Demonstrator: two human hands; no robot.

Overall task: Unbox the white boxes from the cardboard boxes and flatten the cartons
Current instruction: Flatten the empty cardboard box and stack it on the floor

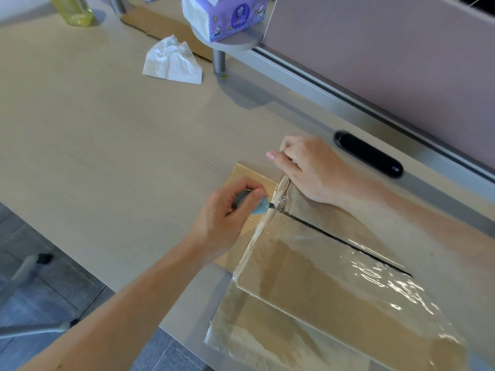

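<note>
A brown cardboard box [316, 285] covered in shiny clear tape lies on the desk at the lower right, its top seam showing as a dark slit. My left hand [227, 212] grips a small light-blue cutter [258, 206], its tip at the taped edge on the box's far-left corner. My right hand [308, 167] pinches a peeled, bunched strip of tape [281, 188] at that same corner and holds it up. No white box is visible.
A crumpled white tissue [171, 62] lies on the wooden desk [107, 129]. A purple tissue pack [225, 14] sits on a grey stand, a flat cardboard sheet [160, 22] behind. A yellow bottle [72, 8] stands far left, a black grommet [368, 153] at right, by the divider.
</note>
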